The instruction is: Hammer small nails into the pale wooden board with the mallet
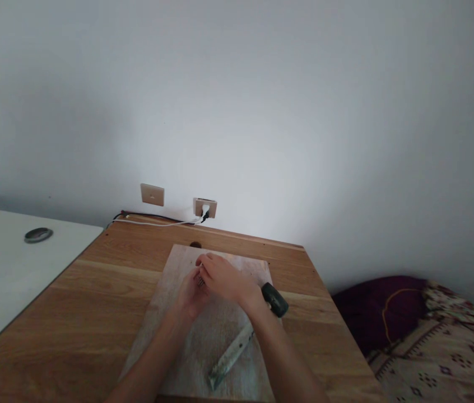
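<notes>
My left hand (191,295) and my right hand (223,275) meet above a pale, worn wooden board (195,341). Between them shows a small striped, metallic-looking thing (200,280), too small and too covered to name. The left hand cups it from below with curled fingers. From above, the right hand's bent fingers close over the left fingertips, and what they pinch is hidden. A mallet with a dark head (275,300) and a pale, stained handle (232,352) lies across the board, partly behind my right forearm.
The board rests on a wooden table (94,313) against a white wall. Cables (157,223) run along the back edge to a wall socket (205,207). A white table (14,274) with a round grey object (38,235) adjoins on the left. Patterned fabric (442,358) lies at the right.
</notes>
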Demonstrator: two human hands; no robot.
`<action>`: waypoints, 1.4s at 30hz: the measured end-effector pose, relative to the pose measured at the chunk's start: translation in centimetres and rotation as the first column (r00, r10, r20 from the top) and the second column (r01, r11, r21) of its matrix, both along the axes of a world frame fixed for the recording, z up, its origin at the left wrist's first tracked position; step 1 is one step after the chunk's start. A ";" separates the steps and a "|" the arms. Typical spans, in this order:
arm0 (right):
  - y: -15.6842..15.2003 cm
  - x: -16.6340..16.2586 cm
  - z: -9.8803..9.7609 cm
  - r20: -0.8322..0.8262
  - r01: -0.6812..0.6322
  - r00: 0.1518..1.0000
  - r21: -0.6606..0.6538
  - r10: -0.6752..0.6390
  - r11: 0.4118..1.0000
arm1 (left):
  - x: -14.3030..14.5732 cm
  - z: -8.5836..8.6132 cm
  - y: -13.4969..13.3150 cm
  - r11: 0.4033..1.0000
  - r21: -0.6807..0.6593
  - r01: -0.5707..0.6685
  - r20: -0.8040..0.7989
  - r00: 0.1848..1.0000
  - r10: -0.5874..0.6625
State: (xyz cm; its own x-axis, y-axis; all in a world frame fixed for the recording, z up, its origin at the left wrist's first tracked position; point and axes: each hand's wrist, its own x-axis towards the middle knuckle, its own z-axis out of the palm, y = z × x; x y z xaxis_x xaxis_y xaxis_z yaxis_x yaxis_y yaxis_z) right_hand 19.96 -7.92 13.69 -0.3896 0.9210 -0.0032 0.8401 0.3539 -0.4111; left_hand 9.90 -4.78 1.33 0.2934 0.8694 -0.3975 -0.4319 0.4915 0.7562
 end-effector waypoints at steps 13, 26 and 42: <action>-2.9 -1.2 -10.9 -0.832 0.407 -0.251 -0.554 -0.494 0.726 | 1.9 3.3 -3.3 0.931 0.364 -0.003 -0.012 1.000 0.008; -2.6 -0.4 -12.8 -0.824 0.519 -0.209 -0.550 -0.526 0.655 | -4.2 5.5 -5.3 0.694 0.719 -0.028 -0.362 0.838 0.409; -18.1 8.2 -11.6 -0.585 0.919 0.393 0.235 -0.709 0.316 | -17.5 -1.9 -8.3 0.705 0.462 0.538 -0.886 0.234 0.401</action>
